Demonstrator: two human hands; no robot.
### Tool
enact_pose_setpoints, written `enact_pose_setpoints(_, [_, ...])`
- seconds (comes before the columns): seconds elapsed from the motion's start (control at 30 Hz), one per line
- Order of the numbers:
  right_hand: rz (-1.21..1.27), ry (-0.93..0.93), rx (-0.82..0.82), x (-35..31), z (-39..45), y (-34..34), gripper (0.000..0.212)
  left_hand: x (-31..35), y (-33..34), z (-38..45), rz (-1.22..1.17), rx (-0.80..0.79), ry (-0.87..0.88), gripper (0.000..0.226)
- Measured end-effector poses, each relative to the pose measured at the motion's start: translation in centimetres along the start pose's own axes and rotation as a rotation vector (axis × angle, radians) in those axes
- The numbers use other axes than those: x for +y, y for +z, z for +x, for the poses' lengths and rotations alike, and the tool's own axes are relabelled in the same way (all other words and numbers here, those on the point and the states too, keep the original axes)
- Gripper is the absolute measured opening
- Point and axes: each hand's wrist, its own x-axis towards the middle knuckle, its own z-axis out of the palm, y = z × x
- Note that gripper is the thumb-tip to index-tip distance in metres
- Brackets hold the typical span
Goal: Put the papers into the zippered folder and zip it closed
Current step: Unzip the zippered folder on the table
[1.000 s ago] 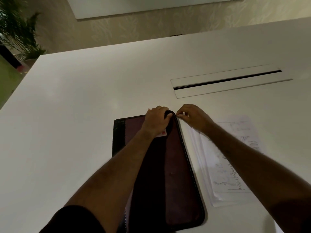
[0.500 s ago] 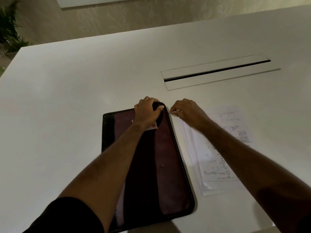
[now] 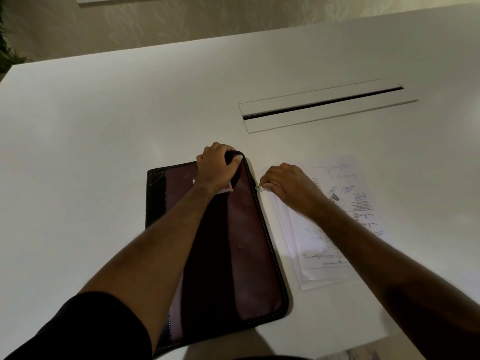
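Observation:
A dark maroon zippered folder (image 3: 249,258) with black trim lies flat on the white table (image 3: 104,141) in front of me. My left hand (image 3: 217,170) grips its far right corner, fingers curled over the edge. My right hand (image 3: 284,185) pinches the small metal zipper pull (image 3: 258,187) on the folder's right edge, a little below that corner. A stack of printed papers (image 3: 337,229) lies on the table just right of the folder, partly under my right forearm.
A long cable slot with a white flap (image 3: 324,105) is set into the table beyond the papers. A plant (image 3: 10,55) shows at the far left edge. More paper (image 3: 358,354) peeks in at the bottom right.
My right hand has drawn the zipper pull from the folder's far corner down along the right edge toward me. My left hand keeps its grip on the corner.

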Motion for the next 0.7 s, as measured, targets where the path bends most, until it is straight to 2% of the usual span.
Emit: enact_pose_setpoints(0.7, [0.106,0.073,-0.057,-2.4,-5.9,-0.1,0.02,-0.4,0.6,0.0,0.031,0.019,0.007,0.036])
